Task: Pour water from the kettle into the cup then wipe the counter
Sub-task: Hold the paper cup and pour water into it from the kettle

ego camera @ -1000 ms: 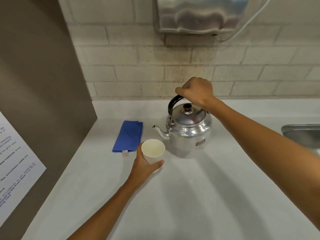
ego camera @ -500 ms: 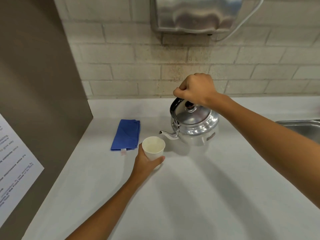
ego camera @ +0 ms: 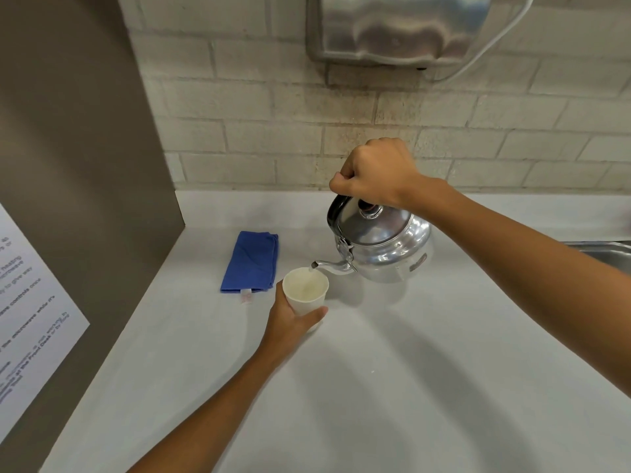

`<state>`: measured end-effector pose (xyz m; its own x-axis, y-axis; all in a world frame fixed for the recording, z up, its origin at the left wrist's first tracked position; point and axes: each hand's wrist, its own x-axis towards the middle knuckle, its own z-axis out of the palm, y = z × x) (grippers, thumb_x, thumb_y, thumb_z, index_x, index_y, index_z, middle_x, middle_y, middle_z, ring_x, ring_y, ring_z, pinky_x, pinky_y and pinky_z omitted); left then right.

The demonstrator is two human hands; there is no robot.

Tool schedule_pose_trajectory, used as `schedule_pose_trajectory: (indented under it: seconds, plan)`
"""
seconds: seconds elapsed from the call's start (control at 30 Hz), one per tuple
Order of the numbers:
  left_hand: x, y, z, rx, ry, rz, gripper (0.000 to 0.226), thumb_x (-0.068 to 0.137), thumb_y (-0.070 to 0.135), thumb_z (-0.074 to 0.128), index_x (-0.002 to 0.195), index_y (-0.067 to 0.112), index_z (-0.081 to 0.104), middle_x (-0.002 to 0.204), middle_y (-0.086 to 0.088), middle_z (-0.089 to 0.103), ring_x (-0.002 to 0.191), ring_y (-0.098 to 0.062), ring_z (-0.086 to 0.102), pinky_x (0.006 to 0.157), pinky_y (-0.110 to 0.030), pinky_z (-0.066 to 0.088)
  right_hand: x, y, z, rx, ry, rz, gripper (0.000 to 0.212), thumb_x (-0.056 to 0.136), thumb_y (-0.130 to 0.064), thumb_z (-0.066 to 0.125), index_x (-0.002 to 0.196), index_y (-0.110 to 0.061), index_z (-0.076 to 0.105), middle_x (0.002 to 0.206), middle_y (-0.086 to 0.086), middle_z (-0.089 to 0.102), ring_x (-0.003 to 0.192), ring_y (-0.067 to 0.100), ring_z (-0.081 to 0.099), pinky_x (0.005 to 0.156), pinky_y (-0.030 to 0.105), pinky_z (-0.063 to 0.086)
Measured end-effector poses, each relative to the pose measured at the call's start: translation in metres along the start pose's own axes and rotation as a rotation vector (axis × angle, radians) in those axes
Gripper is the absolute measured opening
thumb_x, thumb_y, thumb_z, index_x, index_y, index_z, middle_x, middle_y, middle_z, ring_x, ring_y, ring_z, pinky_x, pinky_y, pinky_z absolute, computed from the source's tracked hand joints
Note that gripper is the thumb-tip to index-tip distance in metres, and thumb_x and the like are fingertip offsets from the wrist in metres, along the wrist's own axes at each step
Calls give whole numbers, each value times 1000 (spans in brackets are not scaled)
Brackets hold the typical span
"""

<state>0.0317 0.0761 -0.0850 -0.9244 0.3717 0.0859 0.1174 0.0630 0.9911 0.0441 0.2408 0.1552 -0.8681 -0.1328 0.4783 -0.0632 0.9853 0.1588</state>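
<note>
A pale counter [ego camera: 392, 387] fills the lower frame, backed by a brick wall [ego camera: 256, 131] at 12 o'clock with a metal dispenser [ego camera: 392, 29] mounted high on it. A brown panel [ego camera: 78, 148] with a printed notice [ego camera: 30, 312] stands at 9 o'clock, and the edge of a steel sink [ego camera: 604, 250] shows at 3 o'clock.

Near the centre, the silver kettle [ego camera: 386, 247] hangs off the counter, tipped with its spout towards 9 o'clock; the right hand [ego camera: 375, 175] is a closed fist around its black handle. At 10 o'clock from the cup lies a folded blue cloth [ego camera: 251, 261], flat and apart from everything else.

The left hand [ego camera: 290, 319] is wrapped around the white cup [ego camera: 305, 291], thumb across its front (the cup's base is hidden by the hand). The spout tip sits just over the cup's rim, and a thin stream falls inside.
</note>
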Motion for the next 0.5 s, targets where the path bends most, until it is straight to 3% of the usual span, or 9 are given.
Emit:
schedule_pose_trajectory:
  seconds: [0.1, 0.33, 0.5]
  plan:
    - [0, 0, 0, 3, -2, 4, 73, 66, 18, 80, 118, 35, 32, 108, 17, 48, 98, -5, 50, 68, -5, 42, 1, -4, 0, -23, -17, -27, 49, 77, -26, 52, 38, -15, 25, 38, -3, 18, 39, 15, 15, 45, 23, 14]
    - [-1, -1, -1, 2, -1, 7, 72, 66, 18, 80, 117, 37, 32, 105, 24, 47, 97, -2, 50, 64, -1, 44, 2, -8, 4, -52, -47, -96, 48, 77, -23, 52, 37, -17, 24, 37, -5, 16, 37, 13, 13, 45, 20, 15]
    - [-2, 0, 0, -2, 2, -1, 74, 67, 20, 79, 122, 33, 31, 116, 8, 48, 104, -12, 49, 66, -4, 44, 3, -7, 5, -74, -46, -125, 48, 76, -23, 51, 38, -17, 22, 37, -5, 16, 37, 14, 12, 45, 20, 14]
